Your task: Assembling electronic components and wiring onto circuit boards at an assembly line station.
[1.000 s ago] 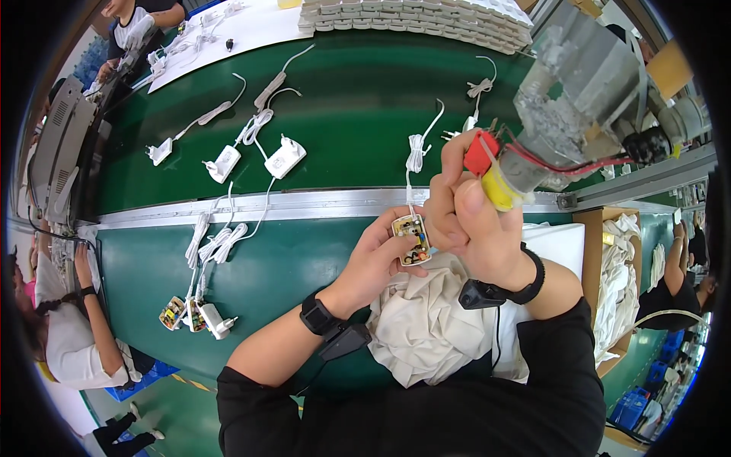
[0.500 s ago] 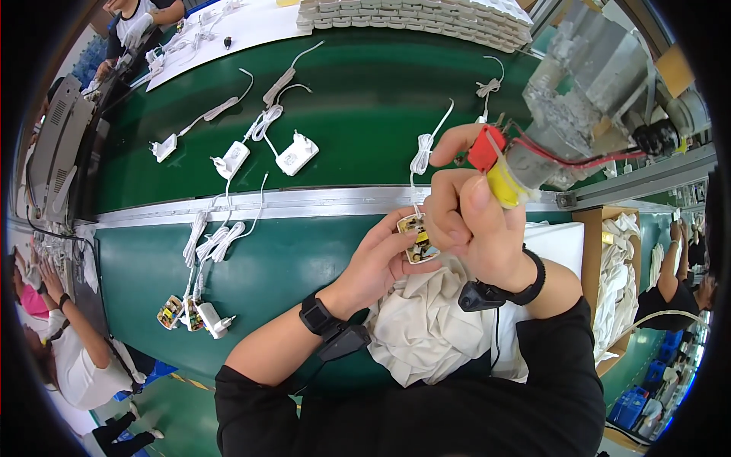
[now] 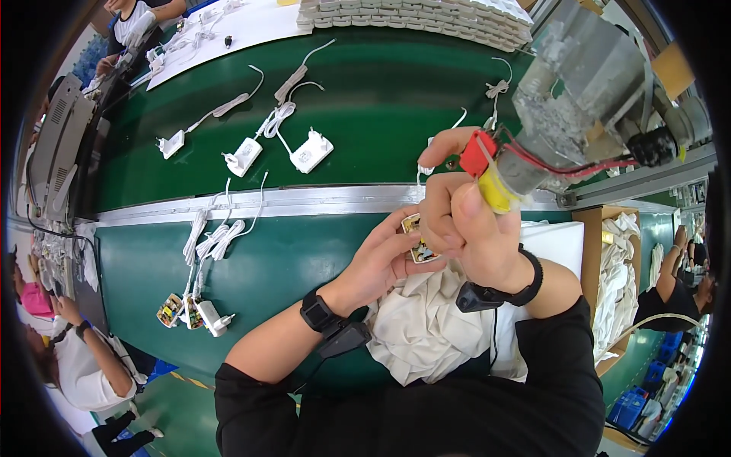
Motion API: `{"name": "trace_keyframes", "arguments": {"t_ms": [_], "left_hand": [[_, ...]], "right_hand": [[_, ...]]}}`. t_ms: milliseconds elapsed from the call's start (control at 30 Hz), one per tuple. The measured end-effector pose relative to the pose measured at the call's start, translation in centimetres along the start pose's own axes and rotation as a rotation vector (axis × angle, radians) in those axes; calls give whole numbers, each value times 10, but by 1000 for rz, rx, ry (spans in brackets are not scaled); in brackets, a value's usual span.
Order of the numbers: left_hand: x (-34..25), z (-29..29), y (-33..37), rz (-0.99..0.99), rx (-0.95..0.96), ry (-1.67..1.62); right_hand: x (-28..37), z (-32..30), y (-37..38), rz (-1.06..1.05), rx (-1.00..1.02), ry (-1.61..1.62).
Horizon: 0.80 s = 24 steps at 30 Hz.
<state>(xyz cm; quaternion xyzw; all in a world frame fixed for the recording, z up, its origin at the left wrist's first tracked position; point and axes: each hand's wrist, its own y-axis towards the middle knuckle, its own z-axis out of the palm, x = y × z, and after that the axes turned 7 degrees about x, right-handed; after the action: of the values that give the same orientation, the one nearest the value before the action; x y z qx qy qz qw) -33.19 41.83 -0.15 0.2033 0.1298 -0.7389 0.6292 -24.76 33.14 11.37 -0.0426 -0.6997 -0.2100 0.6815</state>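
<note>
Holding a circuit board point(image 3: 425, 252), left grip point(image 3: 373, 263) clamped around it.
Right grip point(image 3: 476, 228) curls by a red block point(image 3: 477, 154); clamped or not, cannot tell.

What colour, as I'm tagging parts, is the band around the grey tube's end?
The band is yellow; it shows best in the head view.

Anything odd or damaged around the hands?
Yes: the grey device beside the right hand looks rough and crusted, with red wiring strung along its outside, seemingly makeshift; actual damage can't be confirmed.
</note>
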Motion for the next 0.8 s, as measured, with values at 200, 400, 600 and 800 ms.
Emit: {"name": "trace_keyframes", "arguments": {"t_ms": [200,400,600,800], "left_hand": [[-25,-26,51,275,7,722],[-63,-33,82,446,-379,1861],[-111,6,40,428,-724,2189],[-122,-26,13,5,-836,2045]], "right_hand": [[12,9,2,39,-42,50],[17,17,2,82,-7,88],[16,16,7,72,-23,88],[20,26,12,65,14,107]]}}
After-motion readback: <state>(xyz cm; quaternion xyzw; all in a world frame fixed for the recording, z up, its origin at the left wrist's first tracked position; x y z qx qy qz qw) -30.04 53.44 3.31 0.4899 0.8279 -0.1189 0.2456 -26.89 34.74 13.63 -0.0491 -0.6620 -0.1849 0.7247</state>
